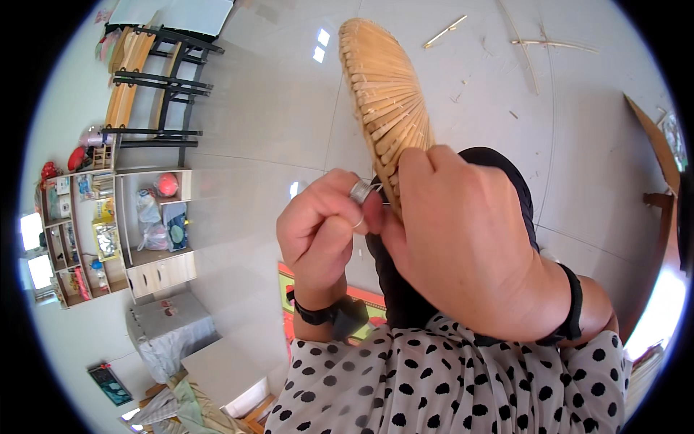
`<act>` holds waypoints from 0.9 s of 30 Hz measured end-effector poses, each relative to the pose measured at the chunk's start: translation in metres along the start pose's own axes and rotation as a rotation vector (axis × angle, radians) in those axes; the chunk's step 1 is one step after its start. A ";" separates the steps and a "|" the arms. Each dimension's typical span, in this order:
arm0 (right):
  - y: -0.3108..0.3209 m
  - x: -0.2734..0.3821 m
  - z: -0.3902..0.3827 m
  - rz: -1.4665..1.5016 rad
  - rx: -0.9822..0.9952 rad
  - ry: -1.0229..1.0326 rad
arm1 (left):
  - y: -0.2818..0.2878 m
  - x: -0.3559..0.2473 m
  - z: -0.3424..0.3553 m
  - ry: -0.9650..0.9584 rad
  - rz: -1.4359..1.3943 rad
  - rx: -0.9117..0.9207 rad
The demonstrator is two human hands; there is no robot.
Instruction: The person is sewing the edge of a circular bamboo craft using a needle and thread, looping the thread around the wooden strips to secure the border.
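Below the hands lie a sheer white blouse with black dots and dark trousers. The right grip is closed firmly round the lower end of a tan, curved, fan-ribbed piece of plaited plant strips, which stands on edge in the air above the floor. The left grip, just beside that end, has its fingers curled in and pinches a thin pale strand; a silver, coil-like band circles one finger. Under the left forearm shows a red, green and yellow patterned mat, on a floor of glossy pale tiles. Farther out, thin straw-coloured strips and small scraps are scattered on the tiles. Off to the left is a box-like form under a silvery-grey cover, then a pale wooden shelf unit with drawers; one open compartment holds a red ball, filled plastic bags and a dark blue patterned package, while black-framed wooden furniture stands beyond
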State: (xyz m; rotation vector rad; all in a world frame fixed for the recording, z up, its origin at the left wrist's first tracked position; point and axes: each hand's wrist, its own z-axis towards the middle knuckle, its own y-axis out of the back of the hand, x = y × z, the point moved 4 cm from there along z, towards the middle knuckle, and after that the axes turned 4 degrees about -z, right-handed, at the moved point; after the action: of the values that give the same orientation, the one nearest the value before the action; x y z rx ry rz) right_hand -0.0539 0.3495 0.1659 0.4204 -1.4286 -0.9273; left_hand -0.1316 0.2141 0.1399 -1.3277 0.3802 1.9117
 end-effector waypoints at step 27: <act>-0.016 -0.012 -0.039 0.311 -0.225 0.133 | 0.021 0.017 -0.021 0.191 -0.396 -0.126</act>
State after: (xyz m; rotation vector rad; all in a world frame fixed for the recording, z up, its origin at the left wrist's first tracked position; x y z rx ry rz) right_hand -0.0202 0.3387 0.1406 0.0855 -1.2106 -0.7805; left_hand -0.1356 0.1939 0.1122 -1.5438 0.0792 1.5054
